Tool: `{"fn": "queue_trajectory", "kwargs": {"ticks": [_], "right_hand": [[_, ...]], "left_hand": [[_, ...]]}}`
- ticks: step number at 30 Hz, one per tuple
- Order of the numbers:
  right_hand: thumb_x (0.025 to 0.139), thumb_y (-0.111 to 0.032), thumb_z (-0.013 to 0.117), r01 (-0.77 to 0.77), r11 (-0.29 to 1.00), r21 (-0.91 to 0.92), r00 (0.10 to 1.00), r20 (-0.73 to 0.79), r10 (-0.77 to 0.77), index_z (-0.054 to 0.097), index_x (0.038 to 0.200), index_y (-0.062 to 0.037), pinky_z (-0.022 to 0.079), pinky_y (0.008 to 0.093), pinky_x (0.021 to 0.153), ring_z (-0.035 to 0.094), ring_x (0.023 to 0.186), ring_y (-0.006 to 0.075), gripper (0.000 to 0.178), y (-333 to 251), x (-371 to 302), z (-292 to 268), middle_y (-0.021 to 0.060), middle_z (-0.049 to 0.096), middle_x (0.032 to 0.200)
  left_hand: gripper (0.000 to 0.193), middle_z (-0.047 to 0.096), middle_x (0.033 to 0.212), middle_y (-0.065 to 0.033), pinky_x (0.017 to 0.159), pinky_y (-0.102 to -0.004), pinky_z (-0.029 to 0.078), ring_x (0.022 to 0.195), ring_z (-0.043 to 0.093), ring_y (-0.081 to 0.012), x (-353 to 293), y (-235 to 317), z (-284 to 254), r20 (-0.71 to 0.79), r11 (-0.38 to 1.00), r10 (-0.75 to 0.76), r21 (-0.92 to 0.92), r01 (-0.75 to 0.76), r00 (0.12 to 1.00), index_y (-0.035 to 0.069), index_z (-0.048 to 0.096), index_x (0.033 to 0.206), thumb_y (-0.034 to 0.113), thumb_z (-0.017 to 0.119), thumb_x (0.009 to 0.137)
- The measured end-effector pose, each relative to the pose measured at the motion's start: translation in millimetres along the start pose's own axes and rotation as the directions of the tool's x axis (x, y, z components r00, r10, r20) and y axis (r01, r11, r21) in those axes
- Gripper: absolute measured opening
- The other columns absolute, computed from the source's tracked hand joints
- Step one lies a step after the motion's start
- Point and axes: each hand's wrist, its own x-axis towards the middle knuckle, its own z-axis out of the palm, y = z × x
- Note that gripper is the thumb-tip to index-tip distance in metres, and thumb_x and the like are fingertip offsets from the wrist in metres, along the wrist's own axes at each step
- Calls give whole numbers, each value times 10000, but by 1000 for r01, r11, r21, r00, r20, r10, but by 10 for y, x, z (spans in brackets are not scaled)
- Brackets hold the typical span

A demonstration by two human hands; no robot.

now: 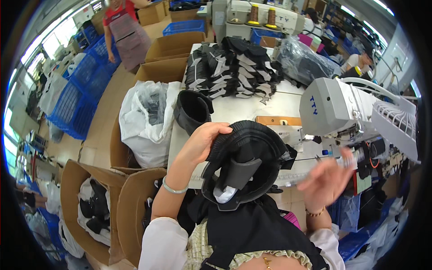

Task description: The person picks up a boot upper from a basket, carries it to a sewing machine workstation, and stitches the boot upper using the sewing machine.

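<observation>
White worktable [288, 101]: sewing machine [330, 108] crowding its right, piled black parts [234, 67] filling far side, white bag [146, 128] sitting left. Black ribbed piece [240, 171] is hiding the near edge, left hand [204, 141] gripping its rim. Right hand [327, 177] is blurring; can't tell if holding anything.

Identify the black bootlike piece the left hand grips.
The ribbed piece nearest the person's body, left hand on its rim; the other piece stands farther off on the white table.
</observation>
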Motion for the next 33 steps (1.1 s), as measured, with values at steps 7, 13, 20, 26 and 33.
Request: {"fn": "queue_trajectory", "kwargs": {"ticks": [7,13,20,26,33], "right_hand": [[946,-172,354,-311,950,22,935,186,302,356,989,-29,381,183,460,498,514,96,149,746,696,673,110,552,777],[935,-157,391,-286,954,-88,925,235,299,373,975,-36,363,166,456,486,529,74,129,1086,750,717,89,553,818],[910,-129,458,-304,944,-131,911,249,328,431,919,-28,324,169,467,413,526,46,105,1103,798,545,14,489,767],[898,-112,480,-316,942,-113,905,263,335,435,899,-25,319,172,478,396,553,42,98,1068,811,482,9,468,783],[896,-113,487,-308,942,-134,894,299,335,439,889,-26,296,167,468,370,547,24,99,1056,833,421,-11,450,733]], "left_hand": [[145,623,838,-81,681,-221,475,726,592,-118,86,66,-90,79,997,-61,50,57,995,-48,591,871,45,509,797],[139,617,815,-66,657,-213,469,716,583,-98,194,101,-176,62,992,-47,122,39,997,-40,589,873,54,509,808],[132,606,786,-50,630,-198,453,686,568,-84,286,120,-101,84,988,-118,112,109,989,-38,585,849,65,510,817],[140,604,775,-43,627,-191,451,672,562,-74,353,109,-36,106,987,-86,143,71,991,-42,590,839,74,514,821],[147,611,779,-50,617,-188,456,670,566,-69,382,90,-5,107,986,-57,163,39,993,-48,596,850,74,520,816]]}}
